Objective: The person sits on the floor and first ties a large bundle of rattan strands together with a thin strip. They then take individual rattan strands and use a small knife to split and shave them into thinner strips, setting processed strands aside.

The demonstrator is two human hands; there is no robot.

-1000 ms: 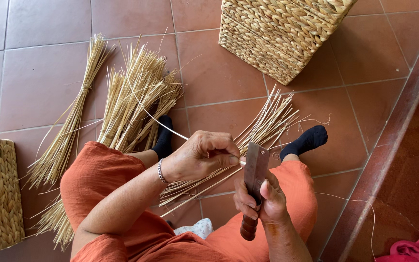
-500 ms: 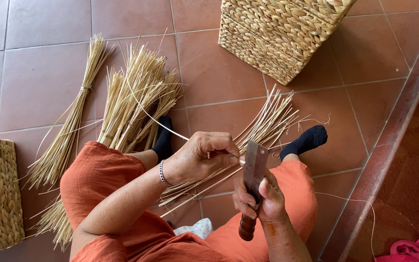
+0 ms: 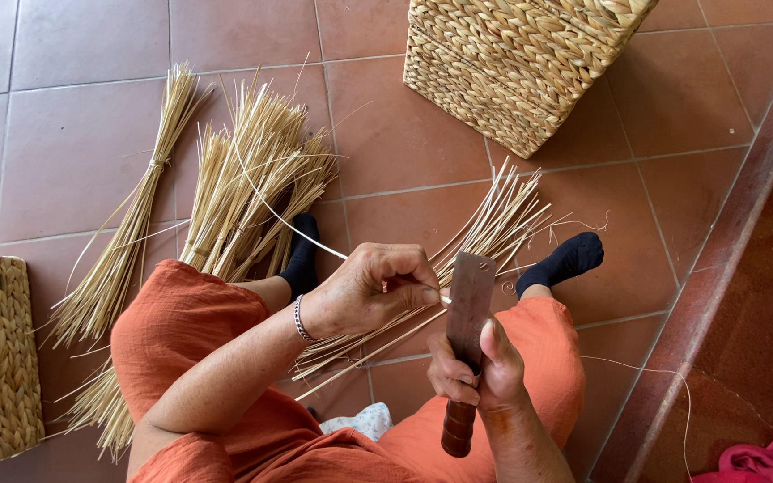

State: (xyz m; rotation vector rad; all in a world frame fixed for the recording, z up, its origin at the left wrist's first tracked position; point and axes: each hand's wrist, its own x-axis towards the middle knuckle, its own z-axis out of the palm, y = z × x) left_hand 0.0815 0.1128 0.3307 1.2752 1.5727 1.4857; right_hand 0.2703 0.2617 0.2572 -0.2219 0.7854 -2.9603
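Left hand (image 3: pixel 378 291) is pinching one thin reed strip (image 3: pixel 270 210) against the cleaver (image 3: pixel 467 313) the right hand (image 3: pixel 476 371) is gripping; tied straw bundles (image 3: pixel 234 197) are lying unprocessed

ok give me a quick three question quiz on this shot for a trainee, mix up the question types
1. True or false: the right hand holds a broad-bladed knife by its handle, blade pointing up.
2. Multiple choice: what does the left hand pinch against the blade? A) a thin pale strand B) a red cloth C) a metal wire
3. Short answer: what stands on the tiled floor beyond the person's feet, at the top of the view?

Key:
1. True.
2. A.
3. A woven basket.
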